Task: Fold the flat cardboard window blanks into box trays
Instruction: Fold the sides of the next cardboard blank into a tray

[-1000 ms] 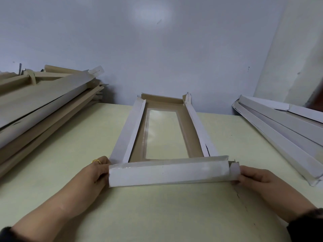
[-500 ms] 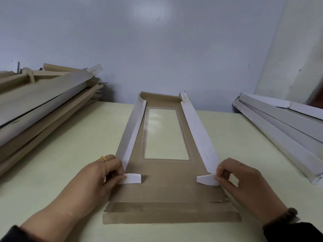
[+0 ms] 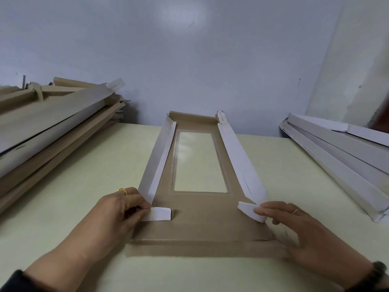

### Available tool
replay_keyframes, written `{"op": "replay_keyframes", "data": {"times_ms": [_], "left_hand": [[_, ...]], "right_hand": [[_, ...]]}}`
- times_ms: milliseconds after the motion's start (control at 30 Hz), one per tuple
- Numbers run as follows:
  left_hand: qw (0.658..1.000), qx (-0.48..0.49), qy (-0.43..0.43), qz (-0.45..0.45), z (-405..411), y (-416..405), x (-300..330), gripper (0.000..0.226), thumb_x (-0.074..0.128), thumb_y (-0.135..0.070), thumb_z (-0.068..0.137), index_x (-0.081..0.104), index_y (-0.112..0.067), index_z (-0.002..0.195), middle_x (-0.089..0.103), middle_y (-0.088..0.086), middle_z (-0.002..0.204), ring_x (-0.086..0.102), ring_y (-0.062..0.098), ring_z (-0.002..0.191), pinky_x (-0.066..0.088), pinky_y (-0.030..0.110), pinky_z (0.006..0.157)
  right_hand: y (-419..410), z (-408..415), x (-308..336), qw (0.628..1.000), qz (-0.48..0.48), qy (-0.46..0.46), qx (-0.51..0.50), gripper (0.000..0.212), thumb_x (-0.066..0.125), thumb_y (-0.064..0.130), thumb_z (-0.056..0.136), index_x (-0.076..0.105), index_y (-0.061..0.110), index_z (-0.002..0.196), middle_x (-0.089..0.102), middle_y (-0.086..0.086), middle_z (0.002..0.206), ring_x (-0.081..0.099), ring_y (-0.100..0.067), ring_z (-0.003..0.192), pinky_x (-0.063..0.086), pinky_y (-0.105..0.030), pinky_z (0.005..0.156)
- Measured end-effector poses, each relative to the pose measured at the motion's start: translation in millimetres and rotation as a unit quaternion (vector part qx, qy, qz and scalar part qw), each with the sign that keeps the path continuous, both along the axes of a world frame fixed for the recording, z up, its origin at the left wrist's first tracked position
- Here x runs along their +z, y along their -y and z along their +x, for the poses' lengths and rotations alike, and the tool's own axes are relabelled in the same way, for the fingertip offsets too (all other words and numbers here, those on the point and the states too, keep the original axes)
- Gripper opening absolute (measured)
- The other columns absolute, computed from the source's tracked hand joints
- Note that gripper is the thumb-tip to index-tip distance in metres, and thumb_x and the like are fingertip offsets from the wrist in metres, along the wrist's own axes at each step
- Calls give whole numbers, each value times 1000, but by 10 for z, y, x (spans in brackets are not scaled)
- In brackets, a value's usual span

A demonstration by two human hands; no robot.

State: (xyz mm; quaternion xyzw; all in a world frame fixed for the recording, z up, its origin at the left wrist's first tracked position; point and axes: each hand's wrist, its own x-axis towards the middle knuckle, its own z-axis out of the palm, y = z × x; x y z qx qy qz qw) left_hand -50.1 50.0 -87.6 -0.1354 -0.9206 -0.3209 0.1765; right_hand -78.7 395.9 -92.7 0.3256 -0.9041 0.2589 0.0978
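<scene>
A long brown cardboard window blank (image 3: 202, 220) lies lengthwise on the pale table, its clear window (image 3: 199, 161) in the middle. Both long side walls, white outside, stand folded up: left wall (image 3: 157, 163), right wall (image 3: 240, 163). The near end flap (image 3: 202, 248) lies flat toward me. My left hand (image 3: 117, 213) pinches the small white left corner tab (image 3: 157, 214), folded inward. My right hand (image 3: 294, 226) pinches the right corner tab (image 3: 250, 210), also turned inward.
A tall stack of brown cardboard pieces (image 3: 48, 127) fills the table's left side. A stack of white folded trays (image 3: 341, 159) lies at the right. The pale table (image 3: 84, 186) meets a blue-grey wall just behind the blank's far end.
The near end flap, held up a second ago, was let down flat. Both hands moved to the side walls' near corners and folded the small white tabs inward.
</scene>
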Motion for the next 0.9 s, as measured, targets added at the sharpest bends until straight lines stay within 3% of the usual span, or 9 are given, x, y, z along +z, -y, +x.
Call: {"op": "replay_keyframes", "data": {"times_ms": [100, 200, 267, 367, 433, 600, 700, 833, 900], "left_hand": [[1000, -10, 13, 26, -26, 59, -12, 54, 66, 9, 77, 68, -44, 65, 63, -18, 82, 56, 3, 66, 39, 7, 58], [997, -24, 49, 46, -63, 180, -65, 81, 56, 22, 75, 66, -58, 82, 62, -27, 95, 61, 0, 76, 43, 8, 64], [994, -58, 86, 40, -57, 258, -58, 77, 55, 14, 75, 63, -60, 92, 59, -31, 105, 60, -2, 86, 48, 14, 68], [979, -103, 150, 88, -22, 257, -32, 32, 76, -17, 76, 71, -40, 97, 60, -23, 107, 61, 2, 77, 50, 16, 65], [982, -57, 128, 129, -11, 157, -12, 5, 72, -25, 73, 74, -24, 78, 62, -13, 87, 54, 2, 62, 43, 11, 57], [977, 62, 75, 188, -34, -47, -11, 41, 64, -18, 82, 36, -4, 56, 36, -3, 58, 31, 8, 53, 23, 17, 47], [977, 84, 76, 183, -46, -105, -17, 38, 61, -13, 86, 40, -7, 55, 40, -2, 55, 32, 4, 47, 26, 13, 45], [977, 92, 100, 163, -83, -119, -60, 22, 59, -14, 88, 56, 1, 72, 49, 11, 80, 38, 6, 55, 30, 14, 52], [978, 107, 89, 157, -91, -134, -68, 7, 61, -14, 86, 59, -9, 82, 51, 5, 88, 41, 8, 58, 34, 12, 54]], "right_hand": [[106, 4, 8, 995, -85, 35, -28, 49, 73, 6, 69, 65, 39, 105, 43, 41, 121, 54, 9, 87, 39, -2, 72], [145, -25, -26, 986, -144, 62, -59, 43, 72, -5, 73, 73, 35, 90, 63, 24, 99, 57, 1, 75, 38, -6, 63], [157, -48, -38, 981, -164, 69, -75, 29, 67, 0, 79, 73, 28, 78, 66, 13, 81, 50, -5, 62, 36, -11, 57], [205, -106, -78, 969, -202, 83, -118, 29, 64, 1, 80, 66, 28, 67, 59, 10, 62, 43, -5, 54, 34, -13, 53], [248, -139, -87, 955, -246, 102, -128, 26, 64, -1, 79, 62, 23, 70, 57, 6, 58, 43, -3, 50, 35, -13, 51], [269, -173, -112, 922, -338, 132, -136, 36, 65, -7, 78, 42, 20, 85, 64, -8, 65, 48, -10, 52, 40, -18, 53], [276, -166, -133, 934, -311, 109, -141, 41, 64, -4, 79, 41, 29, 87, 63, -6, 66, 47, -6, 52, 38, -13, 52], [245, -150, -129, 968, -204, 52, -134, 42, 65, 4, 80, 57, 43, 93, 50, 1, 63, 46, -8, 57, 36, -8, 56], [243, -133, -109, 974, -177, 47, -132, 37, 66, 7, 81, 61, 43, 88, 56, 12, 70, 49, -7, 63, 38, -7, 59]]}}
